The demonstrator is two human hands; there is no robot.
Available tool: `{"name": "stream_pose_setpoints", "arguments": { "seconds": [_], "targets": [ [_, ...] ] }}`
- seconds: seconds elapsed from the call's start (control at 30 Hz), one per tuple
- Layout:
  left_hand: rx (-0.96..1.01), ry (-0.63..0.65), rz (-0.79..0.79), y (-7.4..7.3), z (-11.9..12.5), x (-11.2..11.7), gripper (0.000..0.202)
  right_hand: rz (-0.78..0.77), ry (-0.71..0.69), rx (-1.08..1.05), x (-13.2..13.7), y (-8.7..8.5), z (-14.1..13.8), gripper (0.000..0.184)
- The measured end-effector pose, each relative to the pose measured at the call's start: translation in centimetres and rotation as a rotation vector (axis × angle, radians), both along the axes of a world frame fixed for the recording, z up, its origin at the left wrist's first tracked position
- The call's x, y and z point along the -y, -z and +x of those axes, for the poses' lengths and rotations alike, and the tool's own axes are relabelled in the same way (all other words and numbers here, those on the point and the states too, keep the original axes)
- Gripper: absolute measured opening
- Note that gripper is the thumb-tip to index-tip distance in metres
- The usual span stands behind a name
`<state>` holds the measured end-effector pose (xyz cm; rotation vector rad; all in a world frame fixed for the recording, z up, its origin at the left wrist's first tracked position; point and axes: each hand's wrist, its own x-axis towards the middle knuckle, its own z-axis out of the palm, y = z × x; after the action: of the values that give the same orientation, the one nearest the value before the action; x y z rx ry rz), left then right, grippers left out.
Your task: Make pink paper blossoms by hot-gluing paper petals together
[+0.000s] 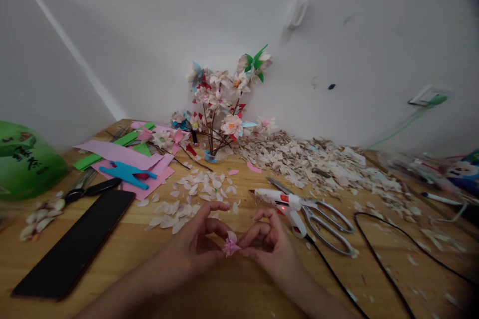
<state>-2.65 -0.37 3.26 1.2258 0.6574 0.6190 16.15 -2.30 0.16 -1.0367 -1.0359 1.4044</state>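
A small pink paper flower (229,246) sits between my two hands just above the wooden table (239,289). My left hand (194,249) pinches it from the left with thumb and fingers curled. From the right, my right hand (267,241) pinches it too, fingers bent round it. Loose pale petals (194,197) lie scattered just beyond my hands. A white glue gun (286,204) with a red light lies right of my right hand, its black cord trailing toward me.
Large metal scissors (329,222) lie by the glue gun. A black phone (80,239) and black-handled scissors (88,190) are at left, with pink, green and blue paper (127,162). A paper flower bouquet (224,102) stands at the wall beside a heap of scraps (310,159). A green object (24,159) is far left.
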Motion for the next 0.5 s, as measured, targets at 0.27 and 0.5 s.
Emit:
{"name": "stream_pose_setpoints", "arguments": {
  "seconds": [0.27, 0.5],
  "targets": [
    [0.073, -0.006, -0.11, 0.53, 0.16, -0.49, 0.059, -0.052, -0.025, -0.05, -0.33, 0.05, 0.02, 0.061],
    [0.108, 0.002, -0.156, 0.94, 0.02, -0.86, 0.068, -0.106, -0.01, -0.064, -0.01, -0.28, -0.08, 0.056]
  ]
}}
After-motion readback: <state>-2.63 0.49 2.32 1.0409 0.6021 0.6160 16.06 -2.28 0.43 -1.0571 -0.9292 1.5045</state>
